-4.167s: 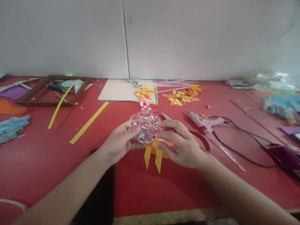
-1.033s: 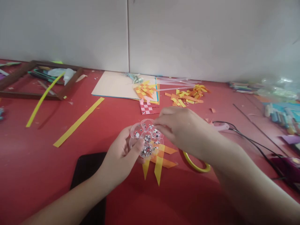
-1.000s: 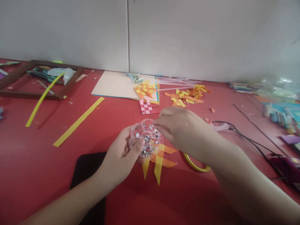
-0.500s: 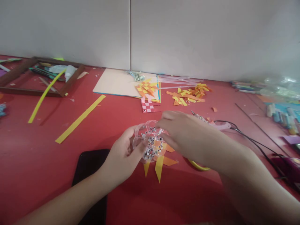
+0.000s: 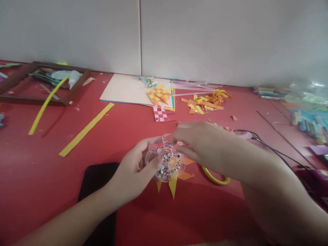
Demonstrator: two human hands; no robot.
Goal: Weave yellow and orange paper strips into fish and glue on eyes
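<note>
A clear flower-shaped compartment box (image 5: 165, 173) holds many small googly eyes. My left hand (image 5: 139, 169) grips it from the left, thumb over the top. At its upper right, my right hand (image 5: 196, 140) is closed with fingertips at a compartment; what they pinch, if anything, is hidden. Under the box lies an orange and yellow paper piece, and its pointed yellow strip (image 5: 173, 188) sticks out toward me. Beyond the box sit a pink-and-red checkered paper fish (image 5: 160, 115) and an orange-and-yellow woven paper piece (image 5: 159, 94).
Left are a black phone (image 5: 98, 177), yellow paper strips (image 5: 87, 130) and a brown wooden frame (image 5: 67, 99) with a glue bottle. Paper sheets (image 5: 123, 89) and orange-yellow scraps (image 5: 205, 102) lie at the back. Yellow scissor-like handle (image 5: 216, 179) and black cable (image 5: 271, 147) are right.
The box has shifted slightly toward me, covering more of the paper points beneath. My right hand stays at its upper right edge, and more of the yellow loop shows beneath my right forearm.
</note>
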